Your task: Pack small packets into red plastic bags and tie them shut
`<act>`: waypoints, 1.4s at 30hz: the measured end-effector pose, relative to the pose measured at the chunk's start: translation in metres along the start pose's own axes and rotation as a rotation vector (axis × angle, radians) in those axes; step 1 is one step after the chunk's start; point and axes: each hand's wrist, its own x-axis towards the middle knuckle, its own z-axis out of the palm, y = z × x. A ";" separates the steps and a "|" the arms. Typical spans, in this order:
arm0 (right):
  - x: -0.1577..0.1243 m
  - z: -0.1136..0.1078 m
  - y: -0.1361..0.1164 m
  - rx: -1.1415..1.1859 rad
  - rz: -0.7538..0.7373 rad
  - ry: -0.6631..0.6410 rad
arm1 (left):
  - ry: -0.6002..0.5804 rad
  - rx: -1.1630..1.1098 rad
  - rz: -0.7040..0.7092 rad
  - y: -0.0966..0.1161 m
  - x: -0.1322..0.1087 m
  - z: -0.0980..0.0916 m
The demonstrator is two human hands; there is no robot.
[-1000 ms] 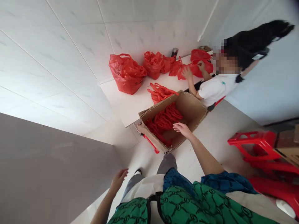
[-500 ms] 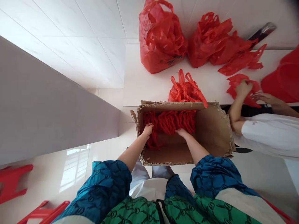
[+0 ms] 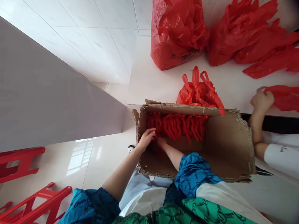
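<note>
Reading the clock from the middle of the box [image 3: 229, 140], your left hand [image 3: 147, 138] is at nine, fingers bent beside the red bags [image 3: 173, 124]; your right hand [image 3: 162, 142] reaches in next to it, fingertips hidden. I cannot tell whether either grips. The red bags line the far side, ten to twelve. A tied bundle [image 3: 195, 91] stands at twelve on the table [image 3: 144, 81].

White tiled wall [image 3: 81, 18], glossy pale floor [image 3: 105, 158], red stools [image 3: 25, 160]
</note>
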 end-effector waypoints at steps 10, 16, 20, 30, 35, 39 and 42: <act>-0.080 -0.148 0.038 -0.092 0.077 0.307 | 0.301 0.202 -0.077 0.001 0.053 0.037; -0.020 -0.163 0.057 -0.106 0.172 0.527 | 0.497 0.423 -0.133 -0.022 0.101 0.051; -0.026 -0.183 0.095 -0.094 0.150 0.668 | 0.473 0.487 -0.134 -0.036 0.121 0.052; -0.009 -0.237 0.184 0.055 0.360 0.716 | 0.334 0.523 -0.129 -0.051 0.166 0.058; 0.004 -0.190 0.163 0.015 0.236 0.539 | 0.241 0.536 -0.079 -0.054 0.155 0.084; 0.019 -0.162 0.137 -0.051 0.215 0.474 | 0.229 0.530 -0.058 -0.057 0.153 0.117; 0.043 -0.150 0.128 -0.106 0.322 0.512 | 0.272 0.521 -0.068 -0.062 0.164 0.129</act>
